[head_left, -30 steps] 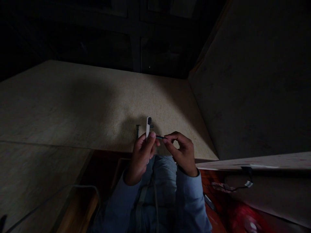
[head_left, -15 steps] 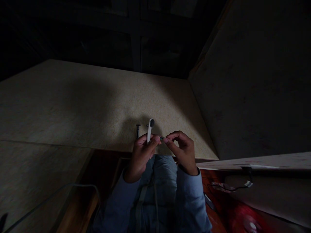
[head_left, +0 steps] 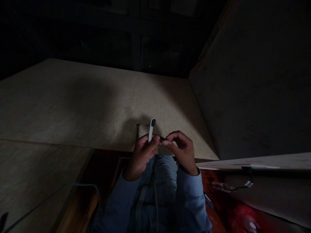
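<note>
The scene is dim. My left hand (head_left: 141, 155) is closed round a small white strip-shaped part (head_left: 151, 129) with a dark patch at its top end, held upright above the near edge of a beige board (head_left: 102, 103). My right hand (head_left: 182, 151) pinches a thin dark pin-like piece (head_left: 163, 138) between thumb and forefinger, its tip touching my left thumb beside the white part. Both hands meet just over my lap. A small dark screw-like piece (head_left: 138, 130) lies on the board left of the white part, and another tiny one (head_left: 147, 125) lies beside it.
A second beige panel (head_left: 252, 81) stands tilted at the right, with another board edge (head_left: 255, 163) below it. A small cable with a white connector (head_left: 243, 185) hangs under that edge. A grey cord (head_left: 60, 191) curves at lower left. The background is dark.
The white part has tilted slightly to the right in my left hand. My right hand's pinched piece has drawn in closer to my left thumb. The pieces on the board stayed put.
</note>
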